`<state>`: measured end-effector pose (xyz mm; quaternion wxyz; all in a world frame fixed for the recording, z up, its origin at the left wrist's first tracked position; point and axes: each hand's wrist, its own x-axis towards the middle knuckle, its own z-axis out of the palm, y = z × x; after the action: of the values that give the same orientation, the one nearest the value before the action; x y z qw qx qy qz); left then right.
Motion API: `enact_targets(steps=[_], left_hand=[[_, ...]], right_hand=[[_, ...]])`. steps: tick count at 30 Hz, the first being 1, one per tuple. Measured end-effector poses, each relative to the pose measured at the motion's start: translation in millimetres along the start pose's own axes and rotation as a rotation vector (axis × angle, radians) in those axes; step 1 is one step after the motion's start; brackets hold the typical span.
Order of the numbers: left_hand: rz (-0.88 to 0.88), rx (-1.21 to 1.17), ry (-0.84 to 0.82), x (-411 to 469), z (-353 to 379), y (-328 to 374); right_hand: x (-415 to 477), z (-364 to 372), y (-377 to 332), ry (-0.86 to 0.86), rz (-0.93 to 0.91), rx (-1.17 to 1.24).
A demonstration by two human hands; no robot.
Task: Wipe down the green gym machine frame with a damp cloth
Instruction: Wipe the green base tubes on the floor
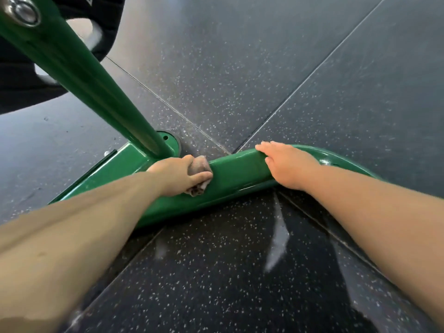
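Note:
The green machine frame's low base bar [236, 171] runs across the floor from lower left to right. A slanted green tube [79, 66] rises from it toward the upper left. My left hand [177, 175] grips a bunched brownish cloth [200, 165] and holds it against the top of the bar, just right of the tube's foot. My right hand [288, 164] lies flat on the bar further right, fingers straight and draped over its far edge.
Dark speckled rubber floor tiles [264, 80] surround the bar, with seams crossing beneath it. A black padded machine part [21, 87] hangs at the upper left behind the tube. A round green foot plate [171, 140] sits at the tube's base.

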<state>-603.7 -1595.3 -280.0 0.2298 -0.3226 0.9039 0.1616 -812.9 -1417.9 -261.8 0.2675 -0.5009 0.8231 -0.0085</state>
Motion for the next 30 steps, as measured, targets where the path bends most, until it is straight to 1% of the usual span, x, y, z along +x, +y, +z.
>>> enact_targets(steps=[2,4,7,9,11,13,15,17,19,20,22,24,26,28,30], left_hand=[[-0.054,0.015,-0.012,-15.0,1.6,-10.6],[-0.060,0.049,0.030,-17.9,3.6,-0.5],[0.029,0.122,0.126,-5.9,10.8,52.8],[0.103,0.191,0.123,4.4,10.5,97.1],[0.163,0.239,0.103,8.9,13.9,110.9],[0.217,0.260,0.130,2.7,20.0,102.1],[0.198,0.296,0.126,-16.0,25.0,74.5],[0.102,0.376,0.038,-38.5,25.7,44.7],[0.007,0.478,-0.097,-52.4,21.9,33.8],[-0.002,0.480,-0.106,-51.1,20.3,36.5],[0.018,0.430,-0.042,-29.3,15.8,63.3],[0.090,0.388,0.023,-5.7,13.7,93.5],[0.124,0.321,0.062,10.9,10.9,117.0],[0.129,0.212,0.062,26.4,1.6,130.8],[0.150,0.138,0.029,46.1,-9.8,137.7]], right_hand=[[5.1,-16.8,2.0,-0.084,-0.014,-0.061],[8.6,-23.5,0.9,-0.121,-0.042,-0.126],[9.1,-22.8,8.0,-0.141,-0.087,-0.117],[5.0,-19.6,20.7,-0.126,-0.129,-0.103],[0.6,-10.0,21.9,-0.087,-0.179,-0.076],[-4.0,-5.2,24.2,-0.057,-0.193,-0.038],[-1.0,-2.7,26.7,-0.018,-0.189,-0.010],[2.8,-4.2,29.5,0.030,-0.193,-0.007],[2.6,-3.3,29.4,0.028,-0.214,-0.006],[0.8,-0.2,27.9,0.021,-0.210,0.009],[0.4,1.7,27.6,0.026,-0.191,0.033],[2.1,0.4,23.1,0.026,-0.199,0.040],[2.5,-5.0,23.0,0.034,-0.237,-0.008],[1.7,-15.3,39.4,0.090,-0.225,-0.015],[-1.2,-25.9,69.8,0.226,-0.110,0.056]])
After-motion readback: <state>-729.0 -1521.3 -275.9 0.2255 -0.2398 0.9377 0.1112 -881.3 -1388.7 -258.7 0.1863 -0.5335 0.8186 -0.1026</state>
